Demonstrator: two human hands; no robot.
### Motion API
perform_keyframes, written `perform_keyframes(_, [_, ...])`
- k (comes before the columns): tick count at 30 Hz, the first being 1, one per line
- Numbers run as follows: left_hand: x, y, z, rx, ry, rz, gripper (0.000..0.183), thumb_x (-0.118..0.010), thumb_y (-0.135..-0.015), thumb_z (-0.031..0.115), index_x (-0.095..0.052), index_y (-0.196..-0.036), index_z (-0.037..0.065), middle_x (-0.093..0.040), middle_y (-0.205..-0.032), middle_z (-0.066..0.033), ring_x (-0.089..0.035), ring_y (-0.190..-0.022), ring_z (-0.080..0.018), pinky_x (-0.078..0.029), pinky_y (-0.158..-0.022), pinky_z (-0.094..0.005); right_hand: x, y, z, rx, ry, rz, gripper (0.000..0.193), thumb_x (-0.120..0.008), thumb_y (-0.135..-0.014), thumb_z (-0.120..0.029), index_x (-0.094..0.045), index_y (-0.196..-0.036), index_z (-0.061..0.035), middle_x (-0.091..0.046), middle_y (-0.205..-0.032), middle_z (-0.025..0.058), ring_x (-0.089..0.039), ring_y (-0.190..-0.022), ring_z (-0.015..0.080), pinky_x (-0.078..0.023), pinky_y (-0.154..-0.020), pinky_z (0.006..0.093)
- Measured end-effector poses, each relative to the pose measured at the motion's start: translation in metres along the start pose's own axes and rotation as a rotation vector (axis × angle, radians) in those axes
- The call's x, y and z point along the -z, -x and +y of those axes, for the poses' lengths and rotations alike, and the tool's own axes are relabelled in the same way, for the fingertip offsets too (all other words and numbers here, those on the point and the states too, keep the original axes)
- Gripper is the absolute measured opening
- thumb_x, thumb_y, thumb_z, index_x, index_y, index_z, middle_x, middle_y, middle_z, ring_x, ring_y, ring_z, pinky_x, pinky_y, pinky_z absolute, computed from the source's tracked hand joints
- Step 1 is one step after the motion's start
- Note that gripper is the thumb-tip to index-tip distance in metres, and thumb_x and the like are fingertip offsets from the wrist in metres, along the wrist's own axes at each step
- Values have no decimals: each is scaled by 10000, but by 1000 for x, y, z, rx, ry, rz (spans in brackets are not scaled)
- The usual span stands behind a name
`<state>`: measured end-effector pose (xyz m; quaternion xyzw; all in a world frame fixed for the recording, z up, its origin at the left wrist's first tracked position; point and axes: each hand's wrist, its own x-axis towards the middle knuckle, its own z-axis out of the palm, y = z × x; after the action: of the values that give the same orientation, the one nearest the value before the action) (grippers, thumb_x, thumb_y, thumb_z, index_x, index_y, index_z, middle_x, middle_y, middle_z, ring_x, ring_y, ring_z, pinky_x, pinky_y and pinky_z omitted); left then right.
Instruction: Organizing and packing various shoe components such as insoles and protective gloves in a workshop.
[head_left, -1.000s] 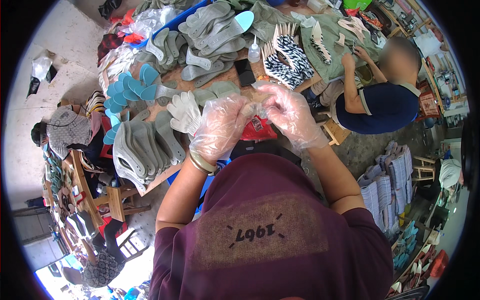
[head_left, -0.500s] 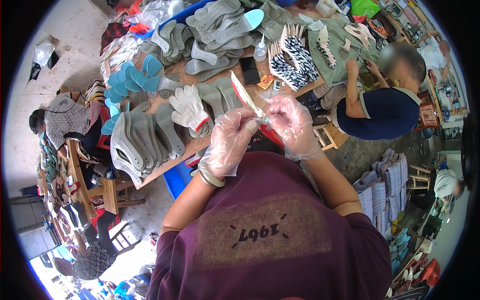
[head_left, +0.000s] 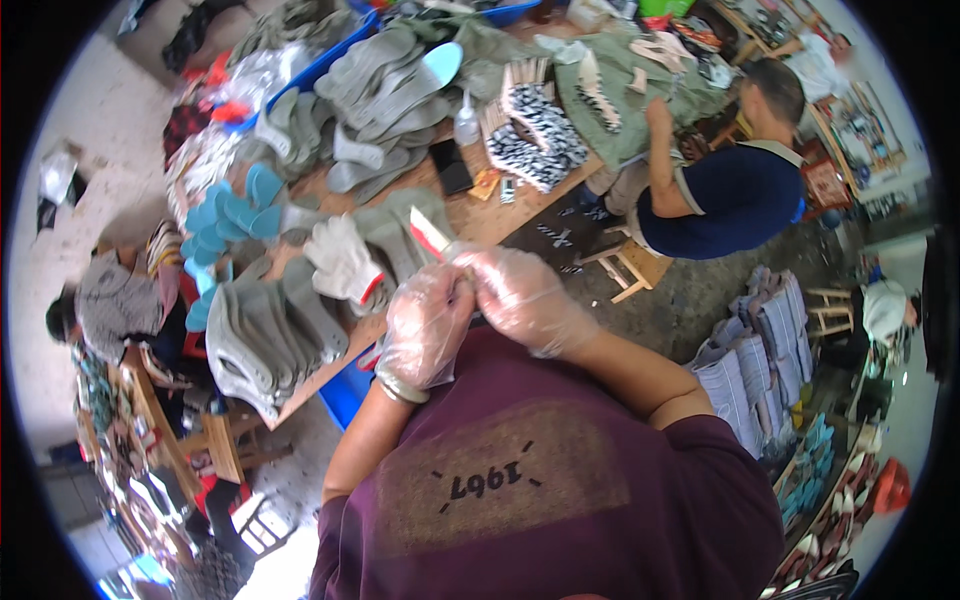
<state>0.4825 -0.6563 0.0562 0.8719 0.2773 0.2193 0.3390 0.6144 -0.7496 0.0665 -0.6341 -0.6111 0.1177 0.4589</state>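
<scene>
My left hand (head_left: 425, 322) and my right hand (head_left: 525, 298) are both in thin clear plastic gloves and meet in front of my chest. Both are closed around the lower part of a narrow, pointed red-and-white strip (head_left: 429, 234). Its tip sticks up above my fingers, while its lower end is hidden by them. Just beyond my left hand a white knit glove (head_left: 343, 258) with a red cuff edge lies on grey insole-shaped pieces (head_left: 265, 330), which stand in a row along the table edge.
On the table (head_left: 480, 215) are light-blue insole pieces (head_left: 232, 215), a grey pile (head_left: 385, 90), a squeeze bottle (head_left: 466, 122), a black phone (head_left: 451, 166) and black-and-white patterned pieces (head_left: 540, 135). A co-worker (head_left: 725, 195) sits right, near a wooden stool (head_left: 625, 265). Bundled stacks (head_left: 750, 360) stand lower right.
My view has shifted, so the scene sits further left. My right hand has turned over and closed in against my left hand. The strip shows less above my fingers.
</scene>
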Motion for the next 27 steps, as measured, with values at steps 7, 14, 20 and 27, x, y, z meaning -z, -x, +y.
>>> perform_keyframes(7, [-11, -8, 4, 13, 53, -57, 108, -557, -818, 106, -619, -820, 19, -597, -747, -203, -610, -724, -371, -470, -657, -439, -10, 14, 28, -366, -257, 87, 283, -600, -774, -4, -574, -1053, -41, -654, -853, 158, -644, -770, 350, -499, -666, 416])
perform_keyframes(14, [-24, -8, 9, -92, -43, -209, 123, -565, -822, 101, -635, -837, 1, -609, -765, -211, -621, -726, -374, -481, -655, -417, 16, 31, 40, -246, 138, -184, 175, -614, -802, -143, -661, -924, -27, -653, -820, 214, -641, -787, 393, -498, -686, 474])
perform_keyframes(20, [-39, -4, 8, -172, -69, -229, 103, -581, -814, 110, -620, -805, 15, -614, -785, -212, -620, -756, -389, -486, -678, -455, 15, 42, 54, -290, 284, -378, 201, -605, -780, -204, -661, -745, -13, -642, -757, 220, -635, -756, 396, -495, -677, 483])
perform_keyframes(27, [-47, 3, 1, -118, 16, -312, 140, -586, -812, 136, -611, -767, 6, -618, -774, -219, -610, -763, -397, -483, -696, -466, 10, 55, 72, -48, 377, -483, 215, -560, -830, -220, -630, -728, -45, -624, -715, 164, -611, -710, 358, -485, -690, 444])
